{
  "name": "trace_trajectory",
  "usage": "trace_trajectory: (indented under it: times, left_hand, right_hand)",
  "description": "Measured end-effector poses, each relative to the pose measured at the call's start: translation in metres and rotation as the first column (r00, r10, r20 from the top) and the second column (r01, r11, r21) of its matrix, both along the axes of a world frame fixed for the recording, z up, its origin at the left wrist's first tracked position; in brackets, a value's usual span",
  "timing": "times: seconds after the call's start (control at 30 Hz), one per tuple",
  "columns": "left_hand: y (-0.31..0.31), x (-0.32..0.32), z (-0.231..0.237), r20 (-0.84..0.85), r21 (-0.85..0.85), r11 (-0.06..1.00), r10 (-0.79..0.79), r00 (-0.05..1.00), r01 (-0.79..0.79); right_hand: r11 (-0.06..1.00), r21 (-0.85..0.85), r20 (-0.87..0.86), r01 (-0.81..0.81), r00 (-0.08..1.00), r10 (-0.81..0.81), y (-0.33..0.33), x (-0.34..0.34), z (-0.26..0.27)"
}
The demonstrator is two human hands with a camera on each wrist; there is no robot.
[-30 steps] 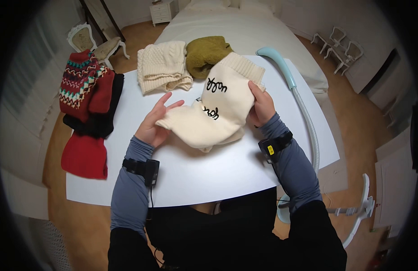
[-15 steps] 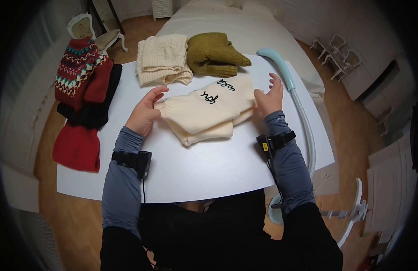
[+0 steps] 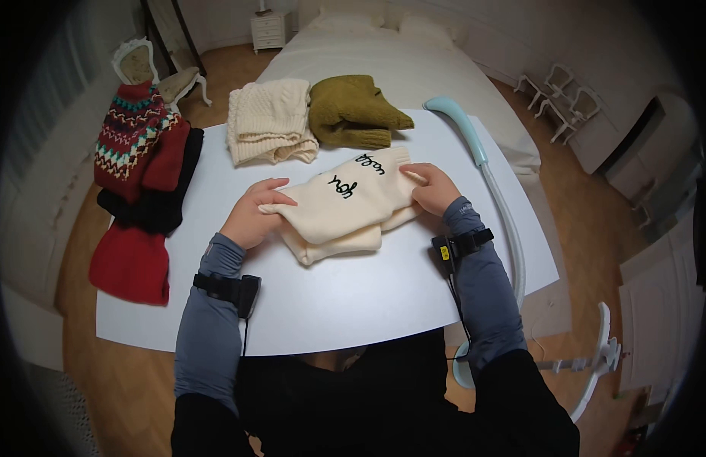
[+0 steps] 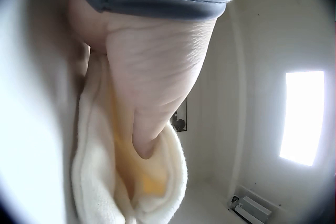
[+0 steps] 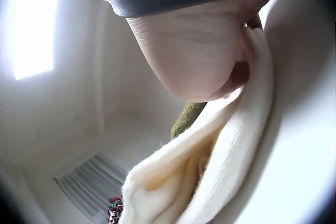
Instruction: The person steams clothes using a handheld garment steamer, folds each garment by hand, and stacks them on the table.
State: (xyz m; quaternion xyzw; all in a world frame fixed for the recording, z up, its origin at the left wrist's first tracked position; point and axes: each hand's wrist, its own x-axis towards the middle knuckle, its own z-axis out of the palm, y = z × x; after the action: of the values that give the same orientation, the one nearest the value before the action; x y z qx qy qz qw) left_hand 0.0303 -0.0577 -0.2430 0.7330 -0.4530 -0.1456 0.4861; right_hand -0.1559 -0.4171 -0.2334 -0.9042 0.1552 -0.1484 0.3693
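A folded cream sweater with dark embroidered lettering lies on the white table in front of me. At its left corner, my left hand holds the knit edge; in the left wrist view the thumb lies against the folded layers. My right hand grips the opposite edge, near the ribbed end, its thumb and fingers around the fabric. The folds of the cream sweater hang open below that hand in the right wrist view, and its fingertips are mostly hidden.
Behind the sweater sit a folded cable-knit garment and an olive knit garment. Patterned red knitwear, a black garment and a red one overlap the left edge. A pale blue steamer head with its hose lies at the right.
The cream sweater has come down from a raised, tilted position to lie flatter on the table. My right hand's raised fingers have lowered onto its right edge; my left hand stays at the left corner.
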Motion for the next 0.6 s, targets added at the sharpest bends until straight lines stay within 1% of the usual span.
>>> trace_trajectory:
  times: [0.03,0.07,0.13,0.17,0.23,0.27,0.33,0.37,0.4,0.43,0.47,0.53,0.57,0.6]
  left_hand:
    - [0.000,-0.001,0.001,0.033,-0.014,1.000,0.015,0.999,-0.014]
    - [0.001,0.000,0.002,0.038,-0.013,1.000,0.016,0.999,-0.016]
    - [0.003,0.001,0.001,-0.041,0.003,1.000,-0.012,0.999,0.013]
    - [0.004,0.001,0.003,-0.038,0.003,1.000,-0.011,0.999,0.011]
    - [0.004,-0.002,0.007,-0.234,0.050,0.994,0.105,0.966,-0.096]
    - [0.004,-0.004,0.009,-0.233,0.050,0.994,0.107,0.967,-0.098]
    - [0.004,-0.007,0.012,-0.334,-0.025,0.994,0.090,0.938,-0.104]
    - [0.005,-0.007,0.011,-0.333,-0.027,0.994,0.090,0.939,-0.105]
    - [0.005,-0.006,0.009,-0.320,-0.036,0.996,0.068,0.945,-0.084]
    - [0.005,-0.005,0.009,-0.305,-0.046,0.997,0.046,0.951,-0.063]
    - [0.004,-0.005,0.010,-0.306,-0.047,0.997,0.048,0.951,-0.065]
    - [0.003,-0.007,0.011,-0.294,-0.049,0.998,0.022,0.955,-0.038]
    - [0.003,-0.008,0.012,-0.294,-0.049,0.998,0.023,0.955,-0.039]
    - [0.004,-0.009,0.013,-0.272,-0.042,0.999,0.015,0.962,-0.027]
  right_hand:
    - [0.999,0.023,-0.064,0.025,0.998,-0.023,0.005,-0.002,0.008]
    - [0.999,0.025,-0.059,0.023,0.998,-0.022,0.003,-0.004,0.010]
    - [0.991,0.129,-0.041,-0.041,0.998,0.047,0.000,-0.009,0.014]
    - [0.991,0.130,-0.039,-0.043,0.998,0.048,0.006,-0.011,0.026]
    - [0.991,0.121,-0.316,0.050,0.949,-0.009,0.015,-0.016,0.049]
    - [0.991,0.121,-0.314,0.048,0.949,-0.007,0.014,-0.015,0.046]
    - [0.969,0.236,-0.166,0.072,0.986,-0.032,0.007,-0.011,0.030]
    - [0.970,0.234,-0.165,0.070,0.986,-0.032,0.000,-0.008,0.018]
    - [0.961,0.273,-0.069,0.043,0.997,-0.026,-0.011,-0.003,0.004]
    - [0.951,0.308,0.029,0.012,0.999,-0.022,-0.012,-0.002,0.003]
    - [0.952,0.307,0.029,0.010,0.999,-0.020,-0.015,-0.002,0.003]
    - [0.919,0.393,0.038,0.041,0.997,-0.061,-0.016,-0.004,0.006]
    - [0.919,0.393,0.038,0.040,0.997,-0.060,-0.013,-0.006,0.009]
    - [0.953,0.303,0.024,0.021,0.999,-0.030,-0.010,-0.010,0.012]
